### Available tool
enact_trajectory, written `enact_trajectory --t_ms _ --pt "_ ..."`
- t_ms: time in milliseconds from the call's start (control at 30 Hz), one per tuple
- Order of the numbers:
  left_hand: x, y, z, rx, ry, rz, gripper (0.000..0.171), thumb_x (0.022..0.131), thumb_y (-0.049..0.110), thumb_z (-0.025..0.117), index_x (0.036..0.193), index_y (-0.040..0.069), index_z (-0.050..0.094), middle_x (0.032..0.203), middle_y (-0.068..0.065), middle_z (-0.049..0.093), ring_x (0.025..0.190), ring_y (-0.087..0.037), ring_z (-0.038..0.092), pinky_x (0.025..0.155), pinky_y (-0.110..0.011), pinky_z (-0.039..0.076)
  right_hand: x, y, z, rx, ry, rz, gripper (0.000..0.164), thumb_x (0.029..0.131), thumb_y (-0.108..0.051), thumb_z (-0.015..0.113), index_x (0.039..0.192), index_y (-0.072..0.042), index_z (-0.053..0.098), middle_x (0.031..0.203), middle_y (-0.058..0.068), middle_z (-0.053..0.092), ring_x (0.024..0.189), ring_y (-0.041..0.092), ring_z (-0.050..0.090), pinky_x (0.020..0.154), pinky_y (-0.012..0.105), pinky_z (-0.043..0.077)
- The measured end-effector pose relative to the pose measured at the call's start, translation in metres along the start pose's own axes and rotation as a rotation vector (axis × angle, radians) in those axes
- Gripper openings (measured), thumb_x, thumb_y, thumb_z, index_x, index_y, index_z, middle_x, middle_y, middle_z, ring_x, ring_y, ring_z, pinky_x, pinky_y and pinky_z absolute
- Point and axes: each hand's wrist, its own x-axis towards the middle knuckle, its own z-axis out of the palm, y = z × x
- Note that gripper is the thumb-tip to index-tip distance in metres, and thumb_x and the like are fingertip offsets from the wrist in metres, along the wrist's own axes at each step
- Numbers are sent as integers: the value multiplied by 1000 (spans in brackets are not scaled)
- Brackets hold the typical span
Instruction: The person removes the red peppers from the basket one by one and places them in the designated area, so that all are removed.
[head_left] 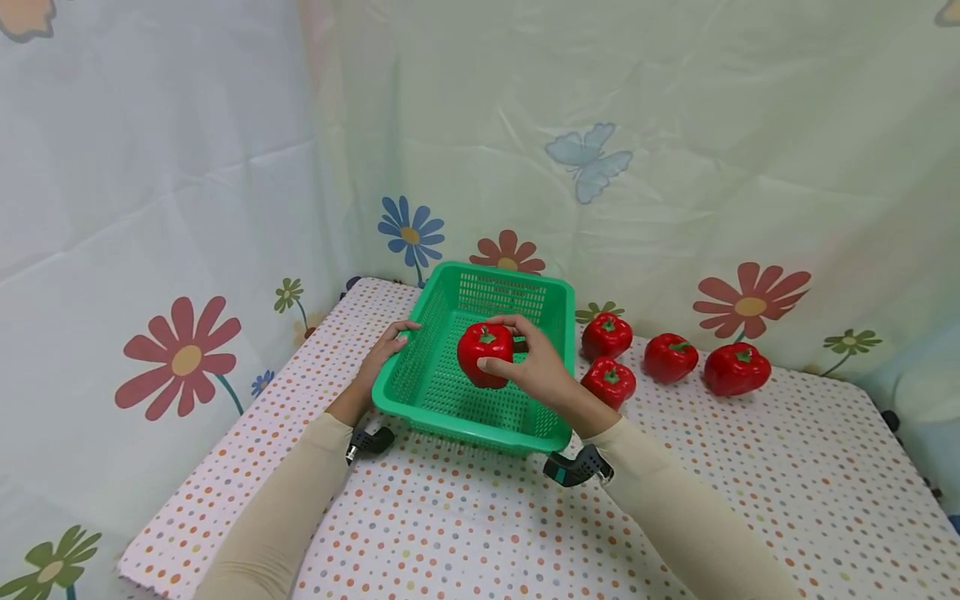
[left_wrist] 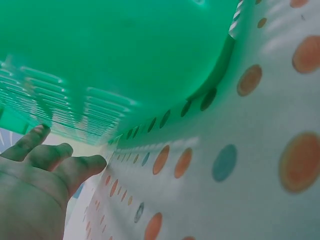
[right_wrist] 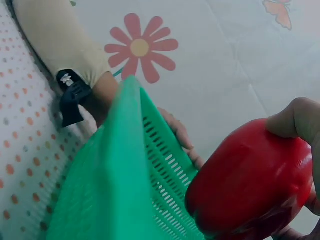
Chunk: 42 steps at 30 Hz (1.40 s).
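Observation:
A red bell pepper (head_left: 483,354) with a green stem is held in my right hand (head_left: 528,362), thumb on the near side and fingers on the far side. It hangs over the inside of a green plastic basket (head_left: 465,429) with slotted walls. In the right wrist view the pepper (right_wrist: 250,185) shows its glossy side, with the basket wall (right_wrist: 122,170) beside it. My left hand (head_left: 380,357) grips the basket's left rim. Some fingers of the left hand (left_wrist: 42,170) show along the outer wall in the left wrist view.
Right of the basket lie several more red bell peppers: one at the back (head_left: 606,336), one close to the basket (head_left: 609,382), and others farther right, including the rightmost pepper (head_left: 737,369). A dotted cloth covers the table (head_left: 465,533). A flowered curtain (head_left: 675,167) hangs behind.

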Motion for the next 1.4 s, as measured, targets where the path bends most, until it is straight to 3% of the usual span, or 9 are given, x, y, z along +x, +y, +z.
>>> enact_trajectory --t_ms 200,533,767,967,1233,1400 --pt "0 0 0 -22 0 -2 31 106 28 31 133 17 42 153 -21 27 131 -45 36 97 -47 40 -13 12 -9 11 -9 -18 62 84 -24 77 138 -21 46 137 12 47 122 36 47 78 39 57" --pt "-2 3 2 -35 7 -12 37 107 26 30 138 7 36 154 -22 24 131 -46 34 98 -48 38 -28 19 -19 -29 -2 2 65 83 -27 78 138 -27 44 139 10 46 124 36 45 78 40 57" --pt "-2 3 3 -43 20 -28 35 106 24 29 137 9 37 154 -22 25 130 -43 35 98 -46 38 -43 15 -26 -35 27 -5 66 83 -24 78 140 -22 44 139 13 46 124 38 46 80 41 57" --pt "-2 3 2 -22 28 -33 31 106 25 30 134 15 41 155 -20 25 127 -38 38 94 -39 41 -55 13 -34 -7 41 -19 69 81 -21 79 141 -20 44 140 14 46 125 38 46 80 41 58" --pt "-3 3 1 -14 40 -34 26 105 24 30 126 26 46 153 -19 26 123 -35 40 93 -38 41 -69 20 -47 50 49 -55 71 82 -14 77 142 -15 39 139 15 45 124 37 47 81 36 58" --pt "-2 3 2 -22 35 -27 25 106 24 31 125 28 47 154 -19 25 124 -36 39 94 -39 41 -77 23 -53 58 74 -64 69 85 -15 74 143 -14 38 140 15 45 126 37 45 81 32 57"
